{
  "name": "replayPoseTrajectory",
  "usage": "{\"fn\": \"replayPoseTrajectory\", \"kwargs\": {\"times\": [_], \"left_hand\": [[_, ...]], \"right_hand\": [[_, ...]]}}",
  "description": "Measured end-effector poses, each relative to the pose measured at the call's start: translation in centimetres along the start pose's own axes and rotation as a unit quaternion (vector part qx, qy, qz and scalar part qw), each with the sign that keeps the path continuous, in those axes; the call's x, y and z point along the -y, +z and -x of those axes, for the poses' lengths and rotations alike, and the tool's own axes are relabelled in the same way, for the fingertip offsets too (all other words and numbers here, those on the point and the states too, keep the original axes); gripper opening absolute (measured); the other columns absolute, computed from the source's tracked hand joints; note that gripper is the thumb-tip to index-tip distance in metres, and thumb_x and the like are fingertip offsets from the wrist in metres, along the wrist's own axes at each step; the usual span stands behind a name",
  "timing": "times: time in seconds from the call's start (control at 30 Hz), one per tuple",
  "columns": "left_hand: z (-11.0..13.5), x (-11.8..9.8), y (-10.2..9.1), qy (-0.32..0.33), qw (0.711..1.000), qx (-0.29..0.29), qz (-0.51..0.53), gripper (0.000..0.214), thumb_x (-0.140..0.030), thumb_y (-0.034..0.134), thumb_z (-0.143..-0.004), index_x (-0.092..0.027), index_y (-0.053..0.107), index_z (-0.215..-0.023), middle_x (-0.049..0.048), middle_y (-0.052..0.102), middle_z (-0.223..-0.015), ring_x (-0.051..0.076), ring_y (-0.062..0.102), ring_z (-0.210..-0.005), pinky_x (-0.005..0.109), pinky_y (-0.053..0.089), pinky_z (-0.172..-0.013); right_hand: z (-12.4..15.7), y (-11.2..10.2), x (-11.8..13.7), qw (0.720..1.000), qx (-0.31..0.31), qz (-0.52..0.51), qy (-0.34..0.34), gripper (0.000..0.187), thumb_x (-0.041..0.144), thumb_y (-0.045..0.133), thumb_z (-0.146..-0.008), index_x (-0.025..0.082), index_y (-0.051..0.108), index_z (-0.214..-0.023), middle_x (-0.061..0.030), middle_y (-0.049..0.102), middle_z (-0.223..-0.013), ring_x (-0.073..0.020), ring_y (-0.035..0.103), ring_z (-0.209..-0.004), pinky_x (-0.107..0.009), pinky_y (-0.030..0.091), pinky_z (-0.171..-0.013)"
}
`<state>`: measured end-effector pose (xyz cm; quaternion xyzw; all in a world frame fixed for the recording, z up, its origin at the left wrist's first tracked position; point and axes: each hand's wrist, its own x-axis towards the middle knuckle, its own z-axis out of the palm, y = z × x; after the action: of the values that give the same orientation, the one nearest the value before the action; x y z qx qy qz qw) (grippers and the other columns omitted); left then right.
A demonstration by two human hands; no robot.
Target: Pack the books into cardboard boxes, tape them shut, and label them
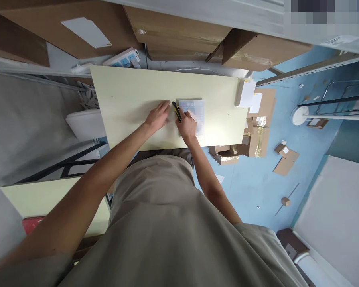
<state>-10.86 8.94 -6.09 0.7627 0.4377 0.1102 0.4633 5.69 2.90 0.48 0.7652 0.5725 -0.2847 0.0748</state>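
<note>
My right hand (187, 124) is closed around a black and yellow utility knife (176, 111). It rests over a flat, pale bluish packet (199, 115) with faint print, which looks covered in clear plastic. Part of the packet is hidden under this hand. To the left of the knife, my left hand (158, 116) lies on the cream tabletop (131, 99), fingers stretched forward and holding nothing. Its fingertips are close to the knife but apart from it.
White boxes (245, 93) stand at the table's right end. Large cardboard boxes (179, 32) line the shelf behind. A white bin (85, 124) is off the left end. Opened cartons (257, 137) and cardboard scraps (286, 161) lie on the blue floor at right.
</note>
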Motion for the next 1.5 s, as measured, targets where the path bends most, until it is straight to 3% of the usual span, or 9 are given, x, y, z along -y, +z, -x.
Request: {"fn": "replayPoseTrajectory", "kwargs": {"times": [0.3,0.6,0.8,0.97,1.13,1.27,1.37,1.43,1.5], "left_hand": [[0.0,0.2,0.4,0.004,1.000,0.010,-0.019,0.081,-0.046,0.079,-0.090,-0.010,0.054,-0.157,0.0209,0.045,-0.169,0.042,0.029,-0.165,0.056,0.027,-0.137],[0.3,0.1,0.6,0.019,0.996,0.025,-0.080,0.092,-0.053,0.082,-0.090,-0.006,0.048,-0.160,0.0246,0.040,-0.170,0.043,0.026,-0.166,0.052,0.026,-0.137],[0.4,0.3,0.8,0.026,0.997,0.017,-0.074,0.086,-0.041,0.084,-0.091,-0.012,0.047,-0.163,0.0183,0.040,-0.172,0.033,0.023,-0.167,0.046,0.023,-0.138],[0.5,0.1,1.2,0.005,0.998,0.019,-0.062,0.090,-0.043,0.084,-0.091,-0.011,0.044,-0.165,0.0184,0.036,-0.175,0.032,0.021,-0.168,0.047,0.020,-0.138],[1.0,-1.7,1.0,-0.026,0.993,0.021,-0.111,0.086,-0.039,0.076,-0.096,-0.005,0.040,-0.166,0.0258,0.031,-0.177,0.044,0.026,-0.165,0.062,0.022,-0.133],[2.4,-5.2,-0.9,-0.048,0.997,0.007,-0.062,0.078,-0.025,0.072,-0.093,-0.006,0.044,-0.164,0.0259,0.035,-0.175,0.043,0.038,-0.159,0.059,0.032,-0.130],[3.7,-8.0,-3.1,-0.036,0.994,-0.083,0.057,0.060,-0.028,0.073,-0.097,-0.015,0.058,-0.153,0.0216,0.050,-0.166,0.036,0.051,-0.150,0.052,0.042,-0.126],[4.1,-9.6,-5.0,-0.008,0.991,-0.120,0.055,0.042,-0.038,0.071,-0.102,-0.020,0.067,-0.141,0.0171,0.063,-0.148,0.029,0.066,-0.129,0.046,0.057,-0.109],[4.1,-10.9,-7.2,0.021,0.987,-0.152,0.047,0.037,-0.042,0.068,-0.105,-0.021,0.067,-0.136,0.0129,0.065,-0.141,0.026,0.068,-0.120,0.046,0.061,-0.101]], "right_hand": [[2.6,0.6,-0.2,1.000,0.021,0.024,-0.001,0.062,0.021,0.043,-0.106,0.023,0.045,-0.167,-0.0190,0.065,-0.137,-0.0303,0.074,-0.106,-0.044,0.060,-0.094],[7.1,0.1,-0.6,0.993,0.092,0.080,-0.003,0.061,0.018,0.041,-0.107,0.022,0.041,-0.168,-0.0180,0.064,-0.140,-0.0287,0.075,-0.108,-0.041,0.060,-0.093],[10.1,0.0,-1.3,0.981,0.149,0.126,-0.006,0.059,0.020,0.041,-0.109,0.023,0.039,-0.168,-0.0176,0.063,-0.144,-0.0278,0.075,-0.111,-0.038,0.059,-0.093],[12.3,0.2,-2.0,0.979,0.162,0.125,-0.022,0.052,0.019,0.045,-0.109,0.021,0.047,-0.161,-0.0166,0.067,-0.137,-0.0289,0.076,-0.110,-0.039,0.059,-0.091],[13.7,-0.8,-1.9,0.972,0.199,0.128,-0.022,0.037,0.017,0.049,-0.107,0.019,0.065,-0.140,-0.0167,0.070,-0.132,-0.0294,0.075,-0.116,-0.036,0.057,-0.094],[14.5,-4.0,-1.7,0.989,0.122,0.078,0.014,0.044,0.018,0.055,-0.102,0.024,0.065,-0.144,-0.0136,0.073,-0.128,-0.0296,0.077,-0.110,-0.035,0.057,-0.090],[14.3,-7.2,-1.7,1.000,0.005,-0.012,0.013,0.054,0.025,0.063,-0.098,0.027,0.061,-0.152,-0.0115,0.073,-0.131,-0.0293,0.078,-0.105,-0.036,0.059,-0.087],[13.3,-9.6,-1.2,0.992,-0.085,-0.092,-0.018,0.057,0.023,0.065,-0.093,0.027,0.061,-0.150,-0.0098,0.073,-0.134,-0.0285,0.078,-0.105,-0.036,0.060,-0.087],[11.6,-12.4,0.2,0.965,-0.176,-0.184,-0.065,0.054,0.022,0.065,-0.091,0.026,0.060,-0.144,-0.0082,0.074,-0.131,-0.0277,0.077,-0.105,-0.037,0.061,-0.091]]}}
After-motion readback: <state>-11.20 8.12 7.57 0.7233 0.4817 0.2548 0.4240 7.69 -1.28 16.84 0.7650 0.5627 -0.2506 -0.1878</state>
